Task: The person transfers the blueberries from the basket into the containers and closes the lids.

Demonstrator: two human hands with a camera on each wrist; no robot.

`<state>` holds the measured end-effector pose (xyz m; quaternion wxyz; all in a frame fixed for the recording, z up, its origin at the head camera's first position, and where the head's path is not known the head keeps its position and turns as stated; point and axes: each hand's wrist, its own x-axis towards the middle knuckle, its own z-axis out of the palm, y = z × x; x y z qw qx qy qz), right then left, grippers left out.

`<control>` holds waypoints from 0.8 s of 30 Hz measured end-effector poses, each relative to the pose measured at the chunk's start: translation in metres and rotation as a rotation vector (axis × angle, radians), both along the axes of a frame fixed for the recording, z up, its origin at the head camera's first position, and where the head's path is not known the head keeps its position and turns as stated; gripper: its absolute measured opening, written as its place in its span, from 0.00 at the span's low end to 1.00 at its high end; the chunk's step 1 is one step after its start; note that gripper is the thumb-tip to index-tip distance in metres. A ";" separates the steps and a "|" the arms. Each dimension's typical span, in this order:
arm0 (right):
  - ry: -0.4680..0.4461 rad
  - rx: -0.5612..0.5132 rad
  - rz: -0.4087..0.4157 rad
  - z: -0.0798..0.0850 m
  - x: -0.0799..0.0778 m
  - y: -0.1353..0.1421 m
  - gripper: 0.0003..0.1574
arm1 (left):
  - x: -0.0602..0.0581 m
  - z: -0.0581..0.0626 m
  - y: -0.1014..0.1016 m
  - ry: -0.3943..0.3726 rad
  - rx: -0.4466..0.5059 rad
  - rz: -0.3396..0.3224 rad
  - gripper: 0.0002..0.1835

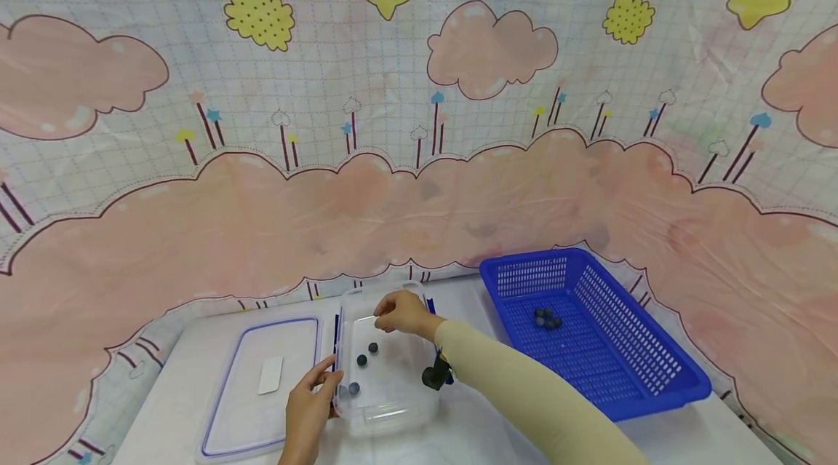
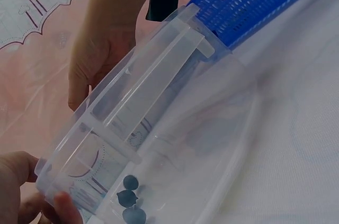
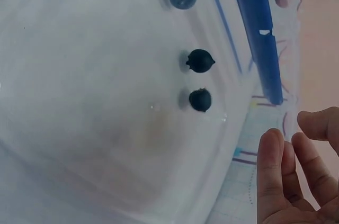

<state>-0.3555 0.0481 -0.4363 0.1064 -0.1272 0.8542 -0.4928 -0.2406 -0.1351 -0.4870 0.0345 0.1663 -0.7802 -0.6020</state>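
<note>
Clear box (image 1: 393, 412) — long axis front to back, berries (image 1: 362, 360) inside

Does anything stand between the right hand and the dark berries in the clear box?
Nothing visible does from above: the right hand is over the clear box, whose top is open, and the three dark berries lie uncovered inside. The lid lies off to the box's left.

head looks forward, down; wrist views nearer

Pink-clouded cloth backdrop (image 1: 419, 210) behind white table (image 1: 186, 392).
</note>
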 end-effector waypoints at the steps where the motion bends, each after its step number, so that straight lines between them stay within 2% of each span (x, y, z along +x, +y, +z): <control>1: 0.007 0.001 0.004 0.001 -0.001 0.002 0.14 | 0.000 0.000 0.000 0.001 0.001 0.000 0.25; 6: 0.064 0.000 -0.002 0.009 -0.009 0.019 0.13 | 0.000 0.000 0.001 0.004 0.001 0.000 0.25; 11: 0.111 -0.010 -0.046 0.024 -0.022 0.054 0.14 | 0.000 0.000 0.001 0.009 0.008 0.000 0.25; 19: 0.202 0.097 -0.198 0.043 -0.036 0.143 0.15 | -0.001 0.000 0.002 0.010 0.012 0.002 0.25; 24: 0.182 0.109 -0.309 0.043 -0.036 0.200 0.18 | -0.001 -0.001 0.002 0.019 0.009 0.001 0.24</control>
